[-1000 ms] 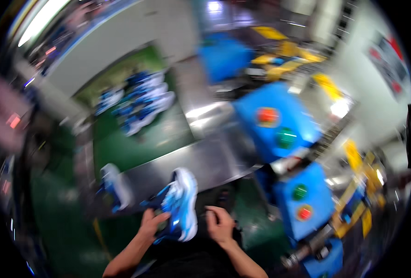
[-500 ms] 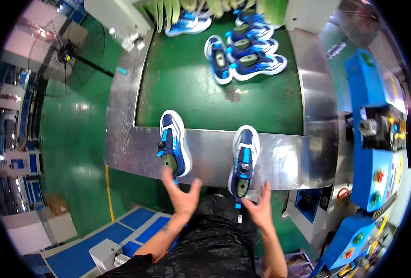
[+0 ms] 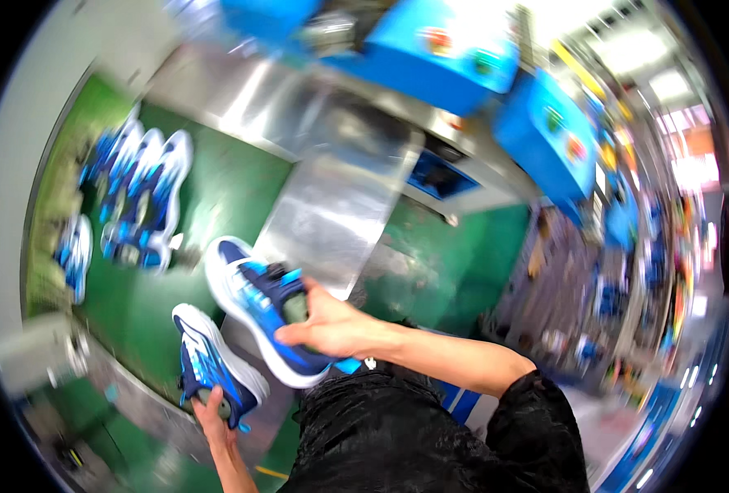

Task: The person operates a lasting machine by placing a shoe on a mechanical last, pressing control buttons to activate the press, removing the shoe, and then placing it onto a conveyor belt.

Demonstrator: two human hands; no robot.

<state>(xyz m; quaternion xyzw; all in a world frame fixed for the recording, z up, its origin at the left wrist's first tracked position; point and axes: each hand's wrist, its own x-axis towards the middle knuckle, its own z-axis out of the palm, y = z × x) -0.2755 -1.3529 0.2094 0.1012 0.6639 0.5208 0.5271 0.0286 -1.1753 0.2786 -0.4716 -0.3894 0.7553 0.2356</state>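
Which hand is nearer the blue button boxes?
Right. In the picture, the right hand is below and left of the blue button boxes; the left hand is lower and farther left.

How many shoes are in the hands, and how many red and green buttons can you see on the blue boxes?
Shoes in the left hand and right hand: 2
Red buttons in view: 2
Green buttons in view: 2
Total: 6

A person's right forearm (image 3: 446, 355) reaches in from four o'clock, elbow bent, the right hand (image 3: 327, 324) clasped just off centre toward seven, thumb pointing to nine. The left hand (image 3: 211, 417), apart from it and farther out between seven and eight o'clock, grips with thumb up, above a left forearm (image 3: 233, 470) rising from seven o'clock.
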